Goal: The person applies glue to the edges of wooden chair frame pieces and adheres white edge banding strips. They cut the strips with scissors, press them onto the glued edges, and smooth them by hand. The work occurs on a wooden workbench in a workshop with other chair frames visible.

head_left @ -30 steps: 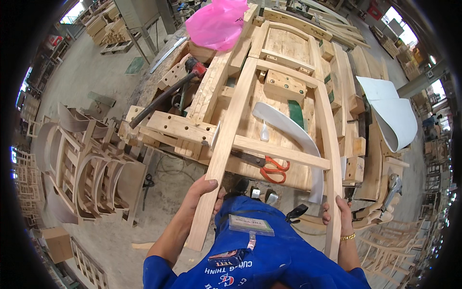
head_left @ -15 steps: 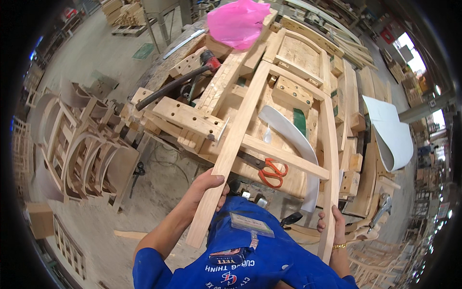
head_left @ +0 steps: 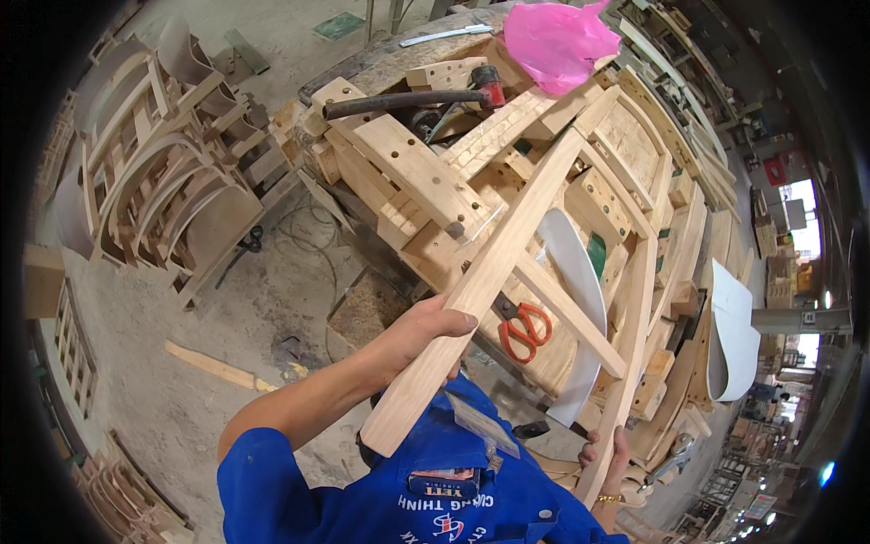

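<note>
A pale wooden chair frame point(head_left: 517, 236), with two long legs joined by crosspieces, slants from my body out over the workbench. My left hand point(head_left: 428, 331) is closed round the lower part of its left leg, thumb on top. Lower right, my right hand point(head_left: 609, 455) grips the end of the other leg; its fingers are partly hidden behind the wood. Beneath the frame lie scissors with orange handles point(head_left: 526, 332) and a curved white sheet point(head_left: 576, 290). The frame's far end rests among wooden jig blocks point(head_left: 598, 204).
A mallet with a red-and-black head point(head_left: 489, 87) lies on the bench's left side. Pink plastic point(head_left: 562, 45) sits at the far end. Stacked curved chair parts point(head_left: 163, 172) stand on the floor at left, near a loose wood strip point(head_left: 213, 364). A bent white sheet point(head_left: 732, 335) leans at right.
My view has turned, so the bench and frame appear tilted further to the right. Both hands still hold the frame's legs.
</note>
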`<state>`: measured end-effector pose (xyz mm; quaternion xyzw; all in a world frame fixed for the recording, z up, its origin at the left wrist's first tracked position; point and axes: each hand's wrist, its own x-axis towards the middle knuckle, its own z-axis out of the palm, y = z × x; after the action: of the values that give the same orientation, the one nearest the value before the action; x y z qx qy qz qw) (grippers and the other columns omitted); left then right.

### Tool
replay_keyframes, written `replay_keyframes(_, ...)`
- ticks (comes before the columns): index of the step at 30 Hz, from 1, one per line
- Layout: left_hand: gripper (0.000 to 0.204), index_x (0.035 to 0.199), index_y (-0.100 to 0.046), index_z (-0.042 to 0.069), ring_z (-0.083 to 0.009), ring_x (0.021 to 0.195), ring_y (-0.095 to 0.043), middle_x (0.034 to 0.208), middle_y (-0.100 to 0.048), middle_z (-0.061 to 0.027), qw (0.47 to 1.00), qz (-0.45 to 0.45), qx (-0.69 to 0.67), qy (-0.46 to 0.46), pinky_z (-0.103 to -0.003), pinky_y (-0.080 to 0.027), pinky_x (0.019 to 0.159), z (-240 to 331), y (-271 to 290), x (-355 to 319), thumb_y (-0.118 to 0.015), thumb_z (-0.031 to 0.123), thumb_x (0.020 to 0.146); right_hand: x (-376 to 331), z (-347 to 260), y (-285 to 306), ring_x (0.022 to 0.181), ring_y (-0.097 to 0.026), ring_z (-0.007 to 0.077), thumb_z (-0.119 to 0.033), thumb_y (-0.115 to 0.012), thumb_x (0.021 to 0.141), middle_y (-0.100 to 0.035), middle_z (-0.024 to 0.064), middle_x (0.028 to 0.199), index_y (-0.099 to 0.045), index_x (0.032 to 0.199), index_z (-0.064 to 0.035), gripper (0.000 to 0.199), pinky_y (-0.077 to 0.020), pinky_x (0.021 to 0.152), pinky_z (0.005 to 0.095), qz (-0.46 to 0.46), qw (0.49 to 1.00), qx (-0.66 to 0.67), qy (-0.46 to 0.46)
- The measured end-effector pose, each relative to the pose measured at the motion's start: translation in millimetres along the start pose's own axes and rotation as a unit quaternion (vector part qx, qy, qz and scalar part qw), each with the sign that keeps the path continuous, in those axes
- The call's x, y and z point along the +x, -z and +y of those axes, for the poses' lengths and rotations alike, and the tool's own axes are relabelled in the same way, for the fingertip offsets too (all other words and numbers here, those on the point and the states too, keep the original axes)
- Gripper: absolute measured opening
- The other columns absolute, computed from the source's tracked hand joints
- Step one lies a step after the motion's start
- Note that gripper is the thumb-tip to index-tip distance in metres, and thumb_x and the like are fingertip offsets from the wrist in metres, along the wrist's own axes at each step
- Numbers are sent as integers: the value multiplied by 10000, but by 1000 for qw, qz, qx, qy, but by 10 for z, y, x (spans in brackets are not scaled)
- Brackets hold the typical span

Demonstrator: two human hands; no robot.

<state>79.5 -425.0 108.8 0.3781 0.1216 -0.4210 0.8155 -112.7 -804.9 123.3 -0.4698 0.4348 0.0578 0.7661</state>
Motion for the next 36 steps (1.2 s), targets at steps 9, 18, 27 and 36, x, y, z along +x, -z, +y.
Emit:
replay_keyframes(9,423,1181,-459,31,-134,478,-538,751,-512,-61,1000,14,-10,-1,-258,-460,423,12,-26,0,-601,229,835,13,-39,22,496,-435,145,-479,-440,950,-515,58,809,-439,1111,-148,368,-376,438,280,11,1000,3,-15)
replay_keyframes(18,427,1186,-453,14,-122,497,-546,753,-510,-50,1000,-1,-16,-5,-257,-470,435,16,-42,-2,-598,226,844,15,-81,99,497,-442,143,-501,-443,941,-511,49,815,-438,1112,-153,388,-379,428,281,2,1000,-1,-19)
replay_keyframes(27,395,1167,-463,19,-119,506,-549,758,-512,-48,1000,-2,-13,-10,-255,-465,433,-16,-44,8,-591,217,850,33,-73,122,492,-437,137,-510,-444,937,-513,40,822,-439,1095,-154,390,-377,425,280,9,1000,-16,-21)
replay_keyframes(36,412,1186,-458,15,-124,513,-550,770,-509,-50,1000,7,-21,-20,-257,-466,437,-31,-94,1,-591,218,853,50,-75,164,486,-430,132,-514,-452,933,-512,38,822,-433,1086,-156,389,-369,427,276,13,999,-23,-25)
